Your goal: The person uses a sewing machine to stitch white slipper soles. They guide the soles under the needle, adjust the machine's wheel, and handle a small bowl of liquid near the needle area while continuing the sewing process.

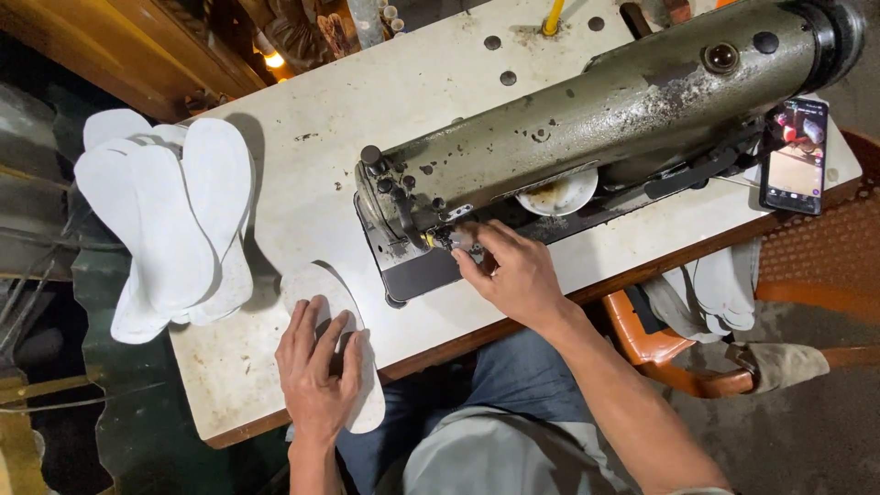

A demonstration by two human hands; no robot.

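A white foam insole [341, 341] is pressed flat by the open left hand [318, 368] and not yet fed under the needle area [446, 236] of the grey-green industrial sewing machine [596, 119], which is pinched by the right hand [513, 272], while a stack of white insoles [174, 220] is left waiting.

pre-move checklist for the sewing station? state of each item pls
1. Left hand flat on the white insole: ok.
2. Right hand at the needle area of the sewing machine: ok.
3. Insole under the presser foot: not ok, it lies apart on the table.
4. Needle threaded: cannot tell.
5. Insole stack fully on table: not ok, it overhangs the left edge.
6. Phone away from both hands: ok.
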